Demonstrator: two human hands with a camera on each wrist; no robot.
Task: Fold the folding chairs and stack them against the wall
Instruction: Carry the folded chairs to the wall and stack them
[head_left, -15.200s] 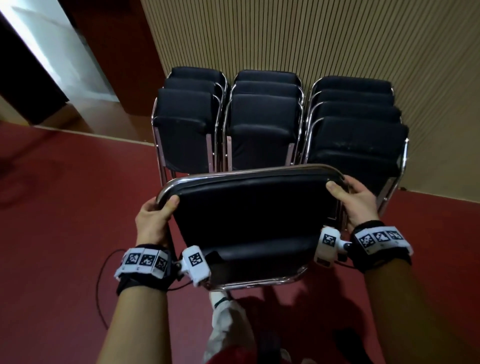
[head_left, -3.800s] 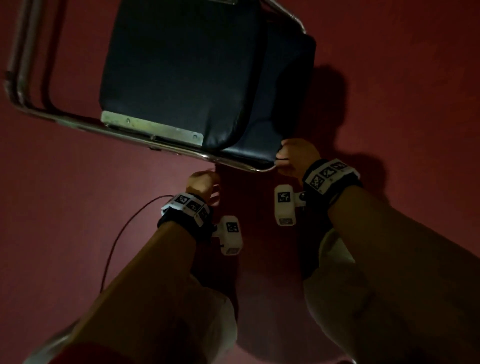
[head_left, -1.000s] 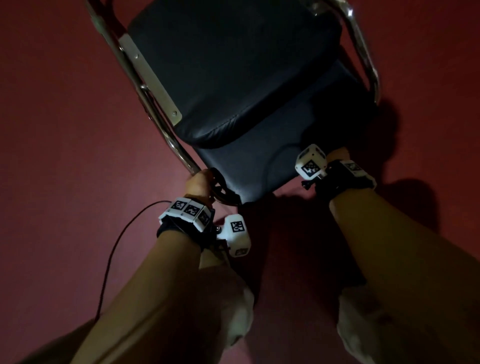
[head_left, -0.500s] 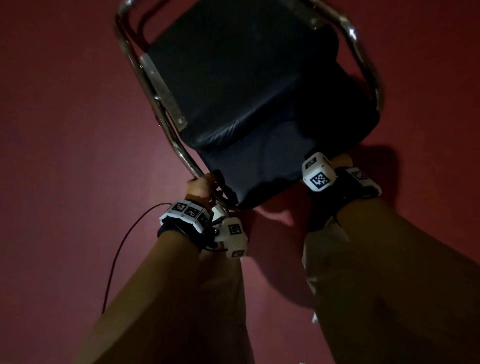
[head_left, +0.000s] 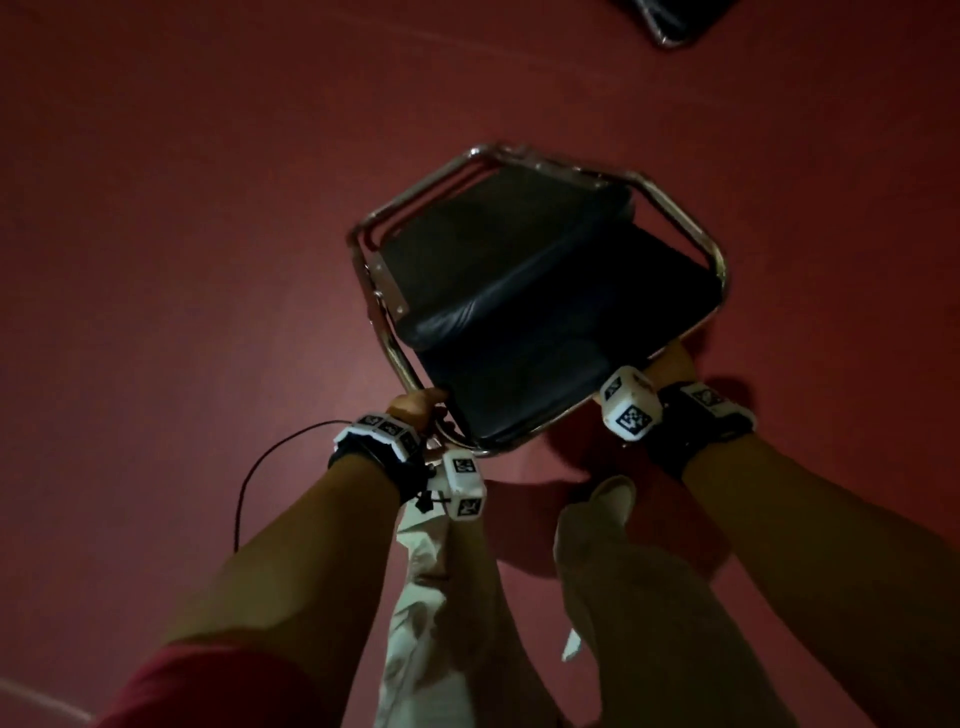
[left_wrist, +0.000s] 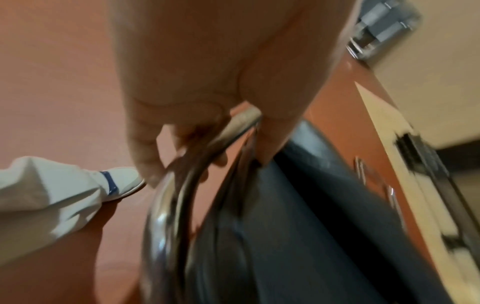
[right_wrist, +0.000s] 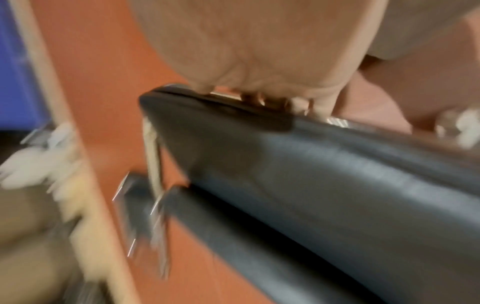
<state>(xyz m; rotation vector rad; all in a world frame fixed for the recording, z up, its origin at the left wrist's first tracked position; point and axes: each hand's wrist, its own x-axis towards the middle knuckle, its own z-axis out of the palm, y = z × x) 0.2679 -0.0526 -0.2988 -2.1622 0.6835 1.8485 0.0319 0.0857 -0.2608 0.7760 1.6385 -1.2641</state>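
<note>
A folded chair (head_left: 540, 306) with black cushions and a chrome tube frame hangs above the red floor, held by its near top rail. My left hand (head_left: 415, 408) grips the frame's left corner; the left wrist view shows its fingers (left_wrist: 166, 148) curled round the chrome tube (left_wrist: 187, 185). My right hand (head_left: 672, 364) grips the rail's right end, with its fingers (right_wrist: 262, 98) wrapped over the black backrest edge (right_wrist: 233, 111). Both wrist views are blurred.
Another black chair's corner (head_left: 675, 21) shows at the top right edge. Red floor (head_left: 182, 234) spreads all around. My white trouser legs and a shoe (head_left: 613, 493) are right below the chair. A thin black cable (head_left: 260, 478) trails from my left wrist.
The chair has swung away from me and sits farther out and smaller in view, turned a little. Both hands keep the same grip on its top rail. My legs have stepped forward.
</note>
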